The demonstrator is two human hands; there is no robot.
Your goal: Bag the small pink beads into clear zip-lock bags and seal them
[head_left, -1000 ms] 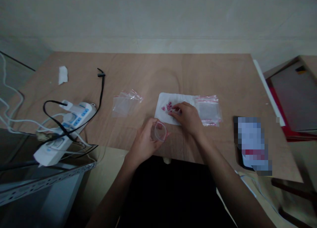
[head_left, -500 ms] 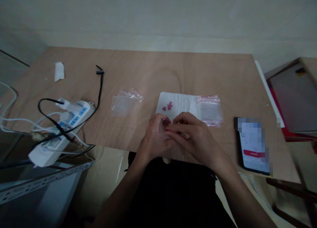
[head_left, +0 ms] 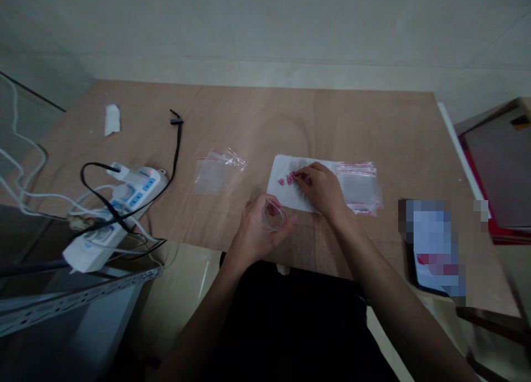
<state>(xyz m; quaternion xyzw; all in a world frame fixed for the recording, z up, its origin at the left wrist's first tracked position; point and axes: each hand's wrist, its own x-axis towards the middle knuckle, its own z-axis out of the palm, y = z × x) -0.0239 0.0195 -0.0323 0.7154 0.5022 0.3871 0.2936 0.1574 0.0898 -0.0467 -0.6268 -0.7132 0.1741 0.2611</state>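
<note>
My left hand (head_left: 255,230) is curled round a small clear zip bag (head_left: 274,217), and the bag's mouth gapes upward. Several small pinkish-red beads (head_left: 289,178) lie in a loose cluster on a white sheet (head_left: 286,196). Over that sheet, my right hand (head_left: 321,187) reaches in from the right, its thumb and fingertips pinched at the edge of the cluster on a small pink bead. The fingertips partly cover what they grip.
A stack of clear zip bags (head_left: 359,188) overlaps the sheet's right edge. More loose bags (head_left: 215,174) lie left of my hands. A phone (head_left: 433,244) rests at right. On the left are a power strip (head_left: 136,197), cables and a white scrap (head_left: 112,120).
My right hand has moved from the mouth of the bag up and away to the beads on the white sheet. My left hand still holds the bag, now more fully visible.
</note>
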